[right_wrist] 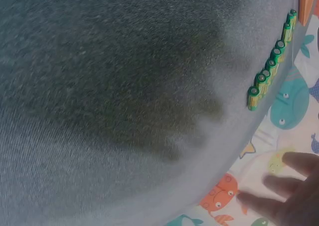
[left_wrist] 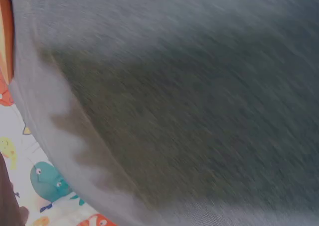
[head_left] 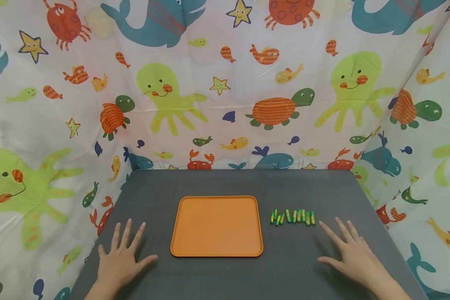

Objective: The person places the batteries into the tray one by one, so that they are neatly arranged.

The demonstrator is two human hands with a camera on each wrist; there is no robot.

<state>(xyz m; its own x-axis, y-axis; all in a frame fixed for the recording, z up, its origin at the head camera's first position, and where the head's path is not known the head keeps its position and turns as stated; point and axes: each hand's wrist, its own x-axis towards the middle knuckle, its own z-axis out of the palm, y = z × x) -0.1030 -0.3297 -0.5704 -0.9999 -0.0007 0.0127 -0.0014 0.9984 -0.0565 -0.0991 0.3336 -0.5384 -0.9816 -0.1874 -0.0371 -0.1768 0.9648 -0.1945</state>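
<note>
An orange rectangular tray (head_left: 216, 226) lies flat on the dark grey table, with nothing on it. To its right, several small green and yellow batteries (head_left: 298, 216) form an uneven row; the right wrist view shows these batteries (right_wrist: 269, 66) near the table's far side. My left hand (head_left: 119, 262) is spread left of the tray, apart from it and holding nothing. On the other side my right hand (head_left: 354, 254) has its fingers spread, just right of and nearer than the batteries, touching none of them. Whether either palm touches the table cannot be told.
The dark grey table (head_left: 217, 279) reaches back to a white curtain (head_left: 217, 116) printed with sea animals, which also hangs along both sides. Shadows of the hands fall on the table in both wrist views.
</note>
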